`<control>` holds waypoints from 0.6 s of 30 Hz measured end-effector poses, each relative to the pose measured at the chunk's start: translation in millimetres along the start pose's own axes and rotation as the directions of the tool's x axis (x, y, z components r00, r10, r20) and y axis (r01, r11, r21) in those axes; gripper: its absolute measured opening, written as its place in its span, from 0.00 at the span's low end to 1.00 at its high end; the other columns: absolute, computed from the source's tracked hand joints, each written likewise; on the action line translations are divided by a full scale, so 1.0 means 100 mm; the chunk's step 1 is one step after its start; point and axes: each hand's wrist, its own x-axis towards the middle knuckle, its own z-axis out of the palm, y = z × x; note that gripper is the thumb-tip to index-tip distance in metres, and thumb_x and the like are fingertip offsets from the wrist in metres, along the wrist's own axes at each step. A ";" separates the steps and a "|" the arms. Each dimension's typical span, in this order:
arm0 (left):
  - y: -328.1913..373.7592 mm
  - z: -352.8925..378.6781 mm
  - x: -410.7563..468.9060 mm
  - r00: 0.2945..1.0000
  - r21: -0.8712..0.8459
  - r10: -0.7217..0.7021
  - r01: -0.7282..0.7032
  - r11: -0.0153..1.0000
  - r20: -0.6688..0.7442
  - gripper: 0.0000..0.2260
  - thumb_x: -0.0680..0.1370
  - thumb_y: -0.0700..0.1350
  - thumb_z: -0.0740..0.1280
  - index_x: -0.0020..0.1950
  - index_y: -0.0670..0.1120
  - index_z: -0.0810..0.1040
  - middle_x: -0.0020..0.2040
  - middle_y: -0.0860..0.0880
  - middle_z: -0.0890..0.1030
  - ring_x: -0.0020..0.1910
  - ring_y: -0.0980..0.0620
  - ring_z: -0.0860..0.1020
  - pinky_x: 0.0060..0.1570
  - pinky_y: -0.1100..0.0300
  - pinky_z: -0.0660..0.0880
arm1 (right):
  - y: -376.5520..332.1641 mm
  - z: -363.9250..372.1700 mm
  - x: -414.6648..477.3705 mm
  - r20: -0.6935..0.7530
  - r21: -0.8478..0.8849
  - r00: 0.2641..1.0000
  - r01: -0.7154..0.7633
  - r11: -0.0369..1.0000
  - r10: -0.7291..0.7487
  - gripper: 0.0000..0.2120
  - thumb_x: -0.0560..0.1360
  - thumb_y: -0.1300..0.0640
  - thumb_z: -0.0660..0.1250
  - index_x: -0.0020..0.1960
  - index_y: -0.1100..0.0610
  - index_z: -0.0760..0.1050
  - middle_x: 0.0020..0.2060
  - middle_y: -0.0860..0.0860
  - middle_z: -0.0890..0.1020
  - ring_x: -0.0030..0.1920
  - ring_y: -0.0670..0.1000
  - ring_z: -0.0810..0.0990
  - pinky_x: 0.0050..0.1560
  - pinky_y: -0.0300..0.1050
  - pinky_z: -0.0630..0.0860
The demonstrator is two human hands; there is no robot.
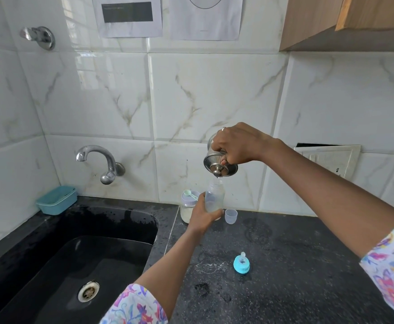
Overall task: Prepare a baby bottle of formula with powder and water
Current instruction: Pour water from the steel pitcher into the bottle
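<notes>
Water pour: clear plastic baby bottle just below right hand curled round tilted steel lidded pot.
Left hand wraps bottle's lower body; light, likely slick wet, best held low.

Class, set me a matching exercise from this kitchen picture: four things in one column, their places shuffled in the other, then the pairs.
1 baby bottle
2 steel vessel
3 green scoop
4 blue teat ring

A on the jar lid
B in the left hand
C alone on the counter
D tilted in the right hand

Pairs: 1-B, 2-D, 3-A, 4-C
</notes>
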 end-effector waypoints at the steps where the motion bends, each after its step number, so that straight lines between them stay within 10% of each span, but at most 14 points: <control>1: 0.01 0.00 0.00 1.000 0.001 0.002 -0.002 1.000 0.002 0.26 0.64 0.49 0.68 0.61 0.53 0.64 0.57 0.53 0.72 0.55 0.54 0.71 0.38 0.73 0.65 | -0.01 0.00 0.00 0.000 -0.006 1.000 0.007 1.000 -0.007 0.08 0.70 0.55 0.66 0.37 0.55 0.67 0.39 0.49 0.75 0.40 0.52 0.70 0.30 0.42 0.55; 11: -0.01 0.01 0.02 1.000 0.070 0.004 -0.003 0.998 -0.013 0.27 0.72 0.45 0.72 0.67 0.49 0.63 0.58 0.53 0.70 0.57 0.52 0.70 0.52 0.61 0.65 | -0.02 -0.05 0.07 -0.015 0.000 1.000 0.027 1.000 -0.027 0.05 0.69 0.56 0.64 0.38 0.54 0.69 0.41 0.50 0.77 0.43 0.54 0.75 0.36 0.44 0.62; 18: 0.00 -0.03 -0.02 0.999 0.075 0.004 -0.001 0.997 -0.040 0.25 0.74 0.42 0.70 0.67 0.50 0.62 0.55 0.55 0.70 0.54 0.54 0.69 0.38 0.74 0.64 | -0.03 -0.10 0.04 0.008 -0.022 1.000 0.017 1.000 -0.017 0.05 0.70 0.56 0.63 0.38 0.53 0.67 0.39 0.48 0.72 0.40 0.50 0.68 0.37 0.44 0.62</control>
